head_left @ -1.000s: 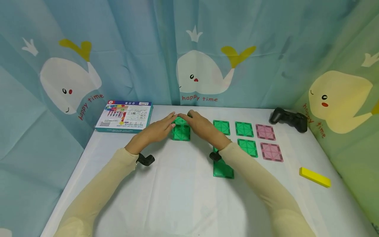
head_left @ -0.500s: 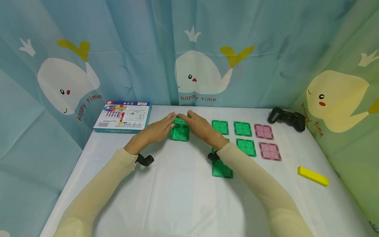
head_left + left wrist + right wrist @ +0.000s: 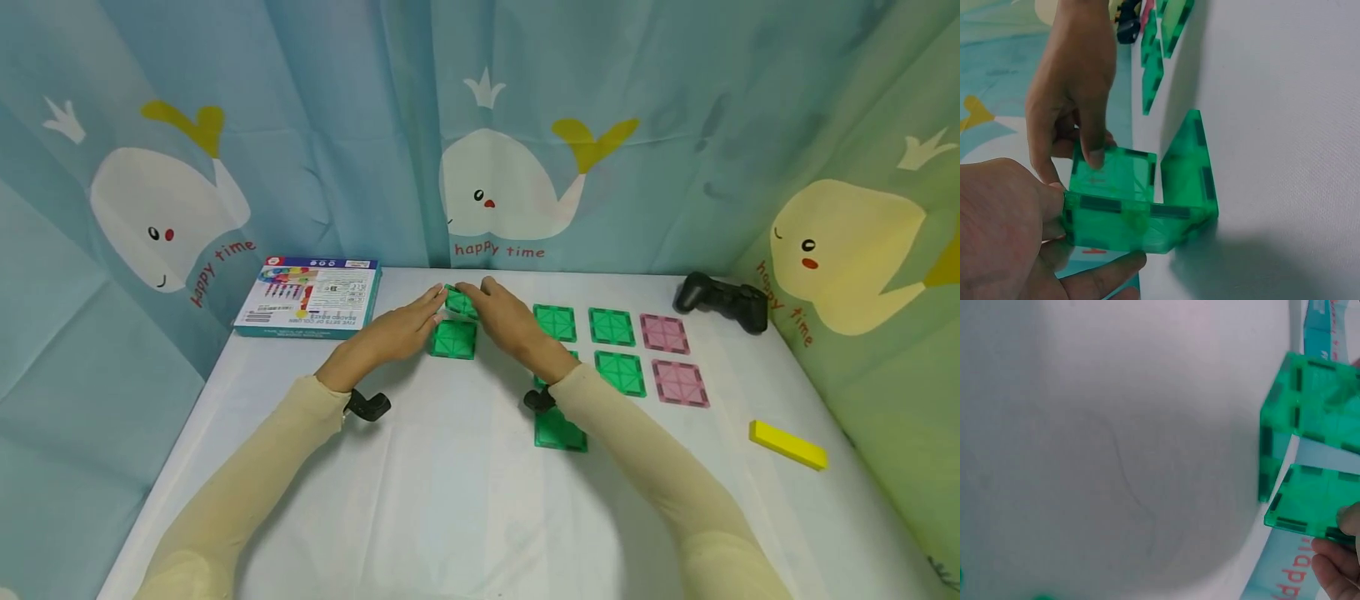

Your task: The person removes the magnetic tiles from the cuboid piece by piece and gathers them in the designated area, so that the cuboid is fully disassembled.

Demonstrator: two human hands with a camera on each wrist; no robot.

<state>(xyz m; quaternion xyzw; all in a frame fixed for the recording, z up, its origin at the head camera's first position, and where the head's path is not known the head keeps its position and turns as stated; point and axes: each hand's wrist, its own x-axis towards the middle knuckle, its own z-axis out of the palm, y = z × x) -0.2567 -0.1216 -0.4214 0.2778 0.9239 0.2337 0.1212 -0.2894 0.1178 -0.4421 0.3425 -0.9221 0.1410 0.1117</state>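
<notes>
Green translucent magnetic tiles form a part-built shape at the table's far middle: one tile (image 3: 453, 340) appears at its near side, and another (image 3: 1122, 219) adjoins it along an edge. My left hand (image 3: 405, 329) touches that second tile with its fingers mostly straight. Between thumb and fingers my right hand (image 3: 516, 323) pinches a further green magnetic tile (image 3: 1316, 497). In the left wrist view, a narrow gap parts this held tile from the tile (image 3: 1188, 165) on the right. Both hands cover the shape's back in the head view.
Several green tiles (image 3: 619, 372) and two pink tiles (image 3: 680, 382) lie to the right, some under my right forearm. A game controller (image 3: 722, 302) sits at the back right, a yellow block (image 3: 787, 446) nearer. A flat printed box (image 3: 309, 296) rests at the back left, before the curtain (image 3: 345, 150).
The green tile in my right hand has tipped up and away from the near tile, opening a gap between them. My left hand stays nearly where it was.
</notes>
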